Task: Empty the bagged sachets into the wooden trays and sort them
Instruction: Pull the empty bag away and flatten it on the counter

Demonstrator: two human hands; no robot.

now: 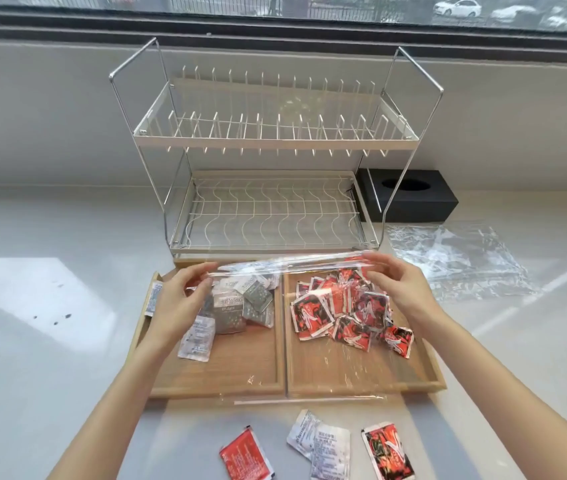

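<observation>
Both hands hold a clear, thin plastic bag (309, 341) stretched over two shallow wooden trays (361, 382).

The left hand (178, 303) pinches the bag's far edge at its left end, fingers closed on the film; the right hand (399, 289) pinches the same edge at its right end; the bag's stiffer strip lies nearest the person, on the pale countertop (50, 323); silver-grey foil sachets (240, 303) sit heaped in the left tray, red-and-black sachets (337, 313) in the right, and whether any remain inside the film cannot be told; three loose sachets (320, 445), two red and one white, lie on the counter near the person; the film looks light, limp and slippery, so the edge is probably the surest hold; the sachets seem light, flat and slick, best taken by an edge.
</observation>
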